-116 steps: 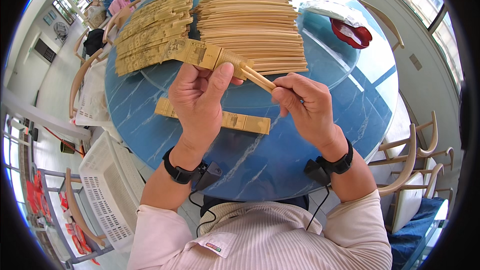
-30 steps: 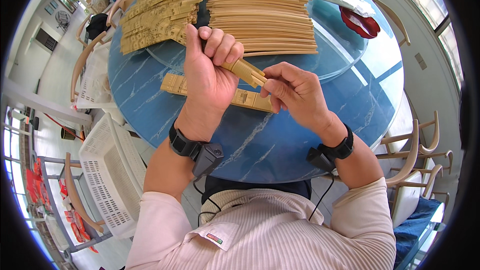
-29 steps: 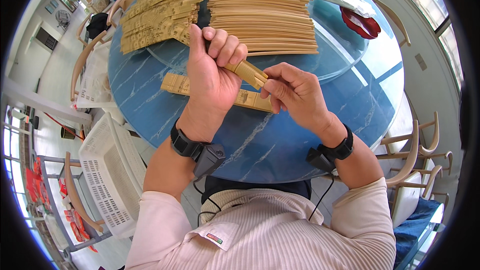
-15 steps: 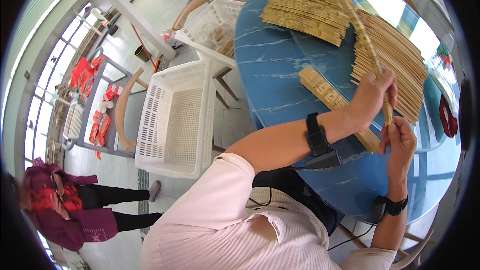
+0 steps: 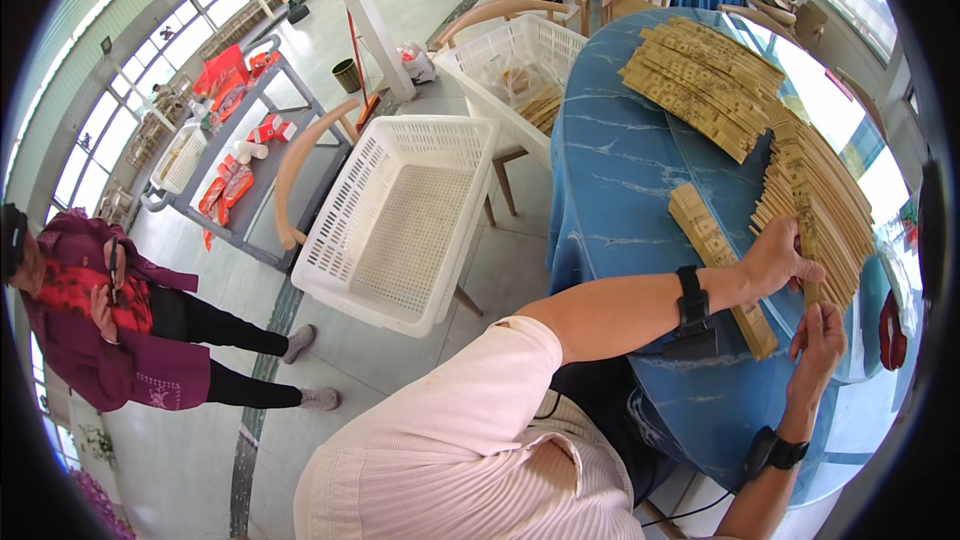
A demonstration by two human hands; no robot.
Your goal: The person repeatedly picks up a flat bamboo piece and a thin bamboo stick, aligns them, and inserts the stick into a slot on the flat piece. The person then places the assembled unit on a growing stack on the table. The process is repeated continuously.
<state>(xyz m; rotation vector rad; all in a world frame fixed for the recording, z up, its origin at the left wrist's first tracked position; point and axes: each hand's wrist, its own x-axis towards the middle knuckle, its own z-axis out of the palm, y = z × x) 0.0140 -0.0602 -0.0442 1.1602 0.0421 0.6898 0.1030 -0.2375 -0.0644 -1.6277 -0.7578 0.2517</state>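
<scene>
Bright daylight from tall windows at left and upper right, strong white glare on the glossy blue table, soft faint shadows, heavy fisheye bending, black vignette at corners, slight blur toward rim

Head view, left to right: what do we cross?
Person in a purple coat → grey cart → empty white crate → blue table → left hand and right hand on a bamboo strip → red object at the table's far edge.
</scene>
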